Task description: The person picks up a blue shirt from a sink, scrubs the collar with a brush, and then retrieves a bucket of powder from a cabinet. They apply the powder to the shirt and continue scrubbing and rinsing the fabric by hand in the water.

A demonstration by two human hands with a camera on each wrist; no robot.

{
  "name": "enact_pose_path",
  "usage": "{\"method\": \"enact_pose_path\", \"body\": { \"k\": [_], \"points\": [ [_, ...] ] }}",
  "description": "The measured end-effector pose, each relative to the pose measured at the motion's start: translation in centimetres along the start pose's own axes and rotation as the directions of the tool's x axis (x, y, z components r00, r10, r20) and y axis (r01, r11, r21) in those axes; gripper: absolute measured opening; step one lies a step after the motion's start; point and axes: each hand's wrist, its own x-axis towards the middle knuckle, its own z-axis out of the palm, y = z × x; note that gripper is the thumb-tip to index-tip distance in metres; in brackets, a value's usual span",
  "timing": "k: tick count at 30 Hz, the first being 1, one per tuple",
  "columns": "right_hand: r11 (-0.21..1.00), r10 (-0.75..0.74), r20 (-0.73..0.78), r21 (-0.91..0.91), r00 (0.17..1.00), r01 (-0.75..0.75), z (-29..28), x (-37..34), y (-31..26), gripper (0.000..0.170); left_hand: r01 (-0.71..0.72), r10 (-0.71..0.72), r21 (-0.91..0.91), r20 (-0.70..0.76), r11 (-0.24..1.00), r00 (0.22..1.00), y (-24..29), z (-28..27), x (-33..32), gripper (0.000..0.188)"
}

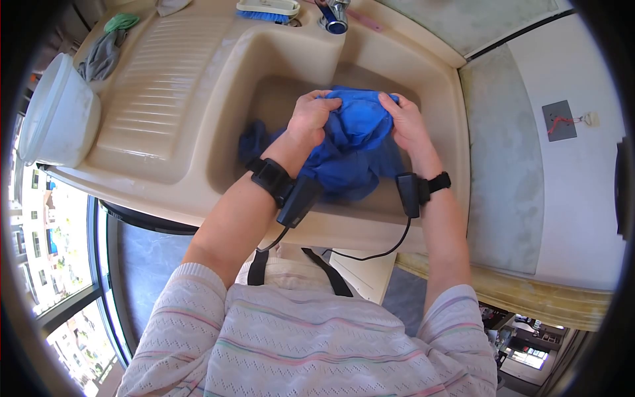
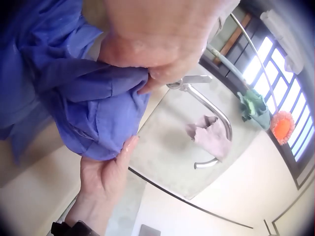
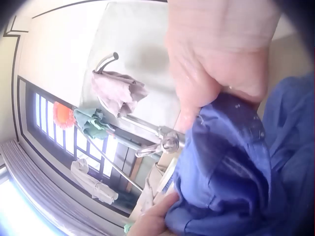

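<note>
A wet blue cloth (image 1: 360,122) is stretched between two hands above the sink basin, its lower folds hanging into the basin. The left hand (image 1: 312,118) pinches its left edge, thumb on top; the right hand (image 1: 406,123) grips the right edge the same way. In the left wrist view the cloth (image 2: 98,118) bunches between the near left hand (image 2: 157,42) and the right hand (image 2: 101,182) beyond. The right wrist view shows the cloth (image 3: 226,167) under the near right hand (image 3: 219,59), with the left hand (image 3: 155,216) at its other edge.
The beige sink (image 1: 221,126) has a ribbed drainboard (image 1: 149,86) at left, holding a whitish plastic basin (image 1: 66,119) and a grey cloth (image 1: 104,56). Behind are a blue-bristled brush (image 1: 268,9) and the faucet (image 1: 334,16). A wall (image 1: 503,165) stands at right.
</note>
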Motion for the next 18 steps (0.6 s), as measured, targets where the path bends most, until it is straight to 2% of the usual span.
{"method": "enact_pose_path", "body": {
  "k": [3, 4, 5, 6, 8, 9, 10, 11, 12, 13, 14, 16, 17, 18],
  "points": [
    [0.994, -0.058, -0.011, -0.094, 0.998, 0.057, 0.6, 2.1, 2.1, 0.016, -0.031, 0.032, 0.013, -0.068, 0.999, 0.997, -1.0, -0.1, 0.6, 0.020],
    [0.961, -0.190, -0.045, -0.213, 0.981, 0.177, 1.6, 2.7, 2.8, 0.014, -0.031, 0.032, 0.016, -0.070, 0.999, 0.997, -1.0, -0.1, 0.6, 0.020],
    [0.899, -0.322, -0.064, -0.334, 0.945, 0.284, 2.9, 2.9, 3.5, 0.013, 0.030, -0.035, -0.049, -0.115, 0.998, 0.993, -0.7, 0.1, 0.5, 0.023],
    [0.784, -0.462, -0.015, -0.473, 0.887, 0.401, 4.7, 2.8, 3.8, 0.017, 0.086, -0.103, -0.116, -0.155, 0.990, 0.983, -0.4, 0.2, 0.4, 0.028],
    [0.564, -0.486, 0.142, -0.703, 0.862, 0.433, 10.0, -1.6, 1.5, 0.022, 0.048, -0.036, -0.391, 0.038, 0.919, 0.999, -1.7, -1.3, 1.0, 0.033],
    [0.375, -0.533, 0.252, -0.785, 0.808, 0.492, 11.8, -3.0, 1.5, 0.023, 0.160, 0.001, -0.576, 0.269, 0.802, 0.963, -3.2, -3.1, 1.5, 0.035],
    [0.169, -0.553, 0.366, -0.831, 0.748, 0.531, 12.6, -3.7, 1.7, 0.026, 0.448, 0.219, -0.539, 0.778, 0.714, 0.588, -4.8, -5.5, 3.7, 0.037],
    [0.178, -0.610, 0.335, -0.826, 0.718, 0.536, 11.8, -1.9, 2.5, 0.032, 0.148, 0.083, -0.374, 0.537, 0.915, 0.840, -4.0, -4.0, 2.0, 0.036],
    [0.216, -0.531, 0.190, -0.912, 0.826, 0.349, 11.0, -0.4, 2.9, 0.035, -0.067, 0.076, -0.053, 0.185, 0.996, 0.980, -3.2, -1.7, 0.1, 0.035],
    [0.247, -0.462, 0.139, -0.929, 0.876, 0.277, 9.6, 1.2, 2.9, 0.036, 0.107, -0.145, -0.219, -0.163, 0.970, 0.976, -3.2, -0.1, 0.7, 0.033],
    [0.269, -0.396, 0.085, -0.941, 0.914, 0.204, 8.6, 2.2, 2.8, 0.037, 0.163, -0.195, -0.129, -0.304, 0.978, 0.932, -2.5, 0.6, 0.0, 0.030],
    [0.233, -0.422, 0.087, -0.952, 0.902, 0.201, 9.1, 1.5, 3.0, 0.036, 0.169, -0.189, -0.096, -0.258, 0.981, 0.948, -1.5, 0.8, -0.7, 0.027],
    [0.172, -0.468, 0.142, -0.954, 0.872, 0.247, 9.9, 0.7, 2.7, 0.035, 0.166, -0.186, -0.096, -0.257, 0.981, 0.948, -2.7, -0.8, 0.8, 0.027],
    [0.109, -0.509, 0.197, -0.951, 0.838, 0.290, 10.8, -0.3, 2.6, 0.035, 0.116, 0.025, -0.395, 0.335, 0.911, 0.942, -5.0, -3.6, 3.5, 0.029]
  ]
}}
